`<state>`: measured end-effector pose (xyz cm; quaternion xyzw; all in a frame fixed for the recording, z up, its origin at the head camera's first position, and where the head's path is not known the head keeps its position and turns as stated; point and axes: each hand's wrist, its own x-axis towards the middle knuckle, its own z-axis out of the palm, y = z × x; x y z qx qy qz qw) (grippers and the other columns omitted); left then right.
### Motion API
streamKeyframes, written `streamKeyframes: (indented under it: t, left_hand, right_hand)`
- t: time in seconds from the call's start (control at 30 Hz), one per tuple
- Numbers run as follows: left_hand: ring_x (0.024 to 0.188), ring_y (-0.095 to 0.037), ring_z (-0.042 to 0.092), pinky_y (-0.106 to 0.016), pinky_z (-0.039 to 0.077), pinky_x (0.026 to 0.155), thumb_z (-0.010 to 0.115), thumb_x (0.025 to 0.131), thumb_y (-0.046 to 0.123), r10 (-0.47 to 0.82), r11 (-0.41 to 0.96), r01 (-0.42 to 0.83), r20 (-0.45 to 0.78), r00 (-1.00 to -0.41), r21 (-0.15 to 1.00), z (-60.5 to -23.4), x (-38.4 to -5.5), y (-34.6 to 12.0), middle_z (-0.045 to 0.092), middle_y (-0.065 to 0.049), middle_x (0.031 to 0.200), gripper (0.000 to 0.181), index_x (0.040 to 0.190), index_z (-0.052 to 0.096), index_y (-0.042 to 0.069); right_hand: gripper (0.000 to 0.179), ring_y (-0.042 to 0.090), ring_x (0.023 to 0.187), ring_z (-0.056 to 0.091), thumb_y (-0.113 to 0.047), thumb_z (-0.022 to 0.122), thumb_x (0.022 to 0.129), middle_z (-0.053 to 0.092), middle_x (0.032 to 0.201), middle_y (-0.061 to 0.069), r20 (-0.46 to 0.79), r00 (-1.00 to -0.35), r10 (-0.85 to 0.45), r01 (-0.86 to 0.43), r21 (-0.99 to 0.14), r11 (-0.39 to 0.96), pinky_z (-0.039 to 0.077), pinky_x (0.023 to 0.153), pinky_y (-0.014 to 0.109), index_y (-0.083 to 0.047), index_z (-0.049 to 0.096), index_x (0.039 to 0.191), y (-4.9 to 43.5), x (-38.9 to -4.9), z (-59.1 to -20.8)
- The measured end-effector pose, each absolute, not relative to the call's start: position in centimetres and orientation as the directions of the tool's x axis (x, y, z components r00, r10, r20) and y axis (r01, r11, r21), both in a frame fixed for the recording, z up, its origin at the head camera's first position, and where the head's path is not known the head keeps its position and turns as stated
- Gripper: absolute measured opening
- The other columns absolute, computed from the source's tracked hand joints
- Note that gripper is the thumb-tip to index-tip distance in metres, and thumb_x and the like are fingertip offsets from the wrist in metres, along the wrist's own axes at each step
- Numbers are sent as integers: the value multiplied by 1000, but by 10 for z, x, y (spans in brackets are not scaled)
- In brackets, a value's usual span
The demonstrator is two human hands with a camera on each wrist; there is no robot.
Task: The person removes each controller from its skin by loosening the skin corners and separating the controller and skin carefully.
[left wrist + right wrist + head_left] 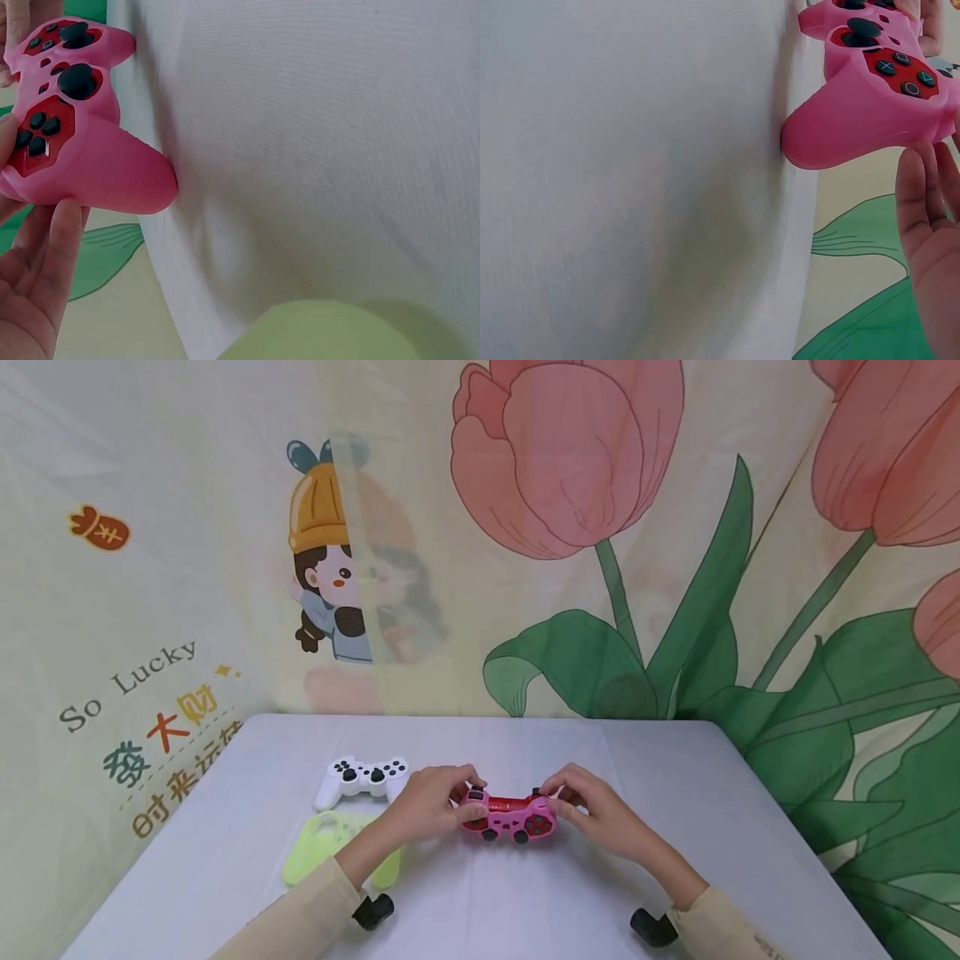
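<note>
Between both hands is a red game controller [517, 821] in a pink silicone cover, its thumbsticks towards me. Red body shows along its far edge in the head view. My left hand [431, 802] grips one end, thumb on the front and fingers behind. At the other end, my right hand [600, 810] pinches the upper corner between thumb and fingers. In the left wrist view the pink grip [135, 176] stands on or just over the tabletop. Fingertips touch the outer side of the opposite pink grip [840, 124] in the right wrist view.
A white game controller [363, 772] lies left of my left hand. Nearer me is a light-green controller-shaped cover [303, 852], partly hidden by the left forearm. Both lie on the white-covered table [525, 902]. A printed curtain [225, 460] hangs behind. Black wrist-worn devices [654, 928] sit by the sleeves.
</note>
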<state>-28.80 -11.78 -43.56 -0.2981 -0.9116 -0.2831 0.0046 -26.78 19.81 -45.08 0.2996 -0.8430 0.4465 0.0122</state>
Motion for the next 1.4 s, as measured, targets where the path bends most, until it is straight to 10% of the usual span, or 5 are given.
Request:
streamKeyframes:
  t: [1.4]
  left_hand:
    - [84, -9, 62, -37, 50, 79, 79, 96, 45, 509, 664, 468, 105, -854, 583, -433, -298, -117, 69, 12, 89, 37, 123, 72, 21]
  right_hand:
    - [19, 11, 78, 57, -9, 82, 93, 61, 89, -11, 409, -844, -347, -535, -674, 509, 53, 67, 25, -24, 71, 99, 184, -273, -454]
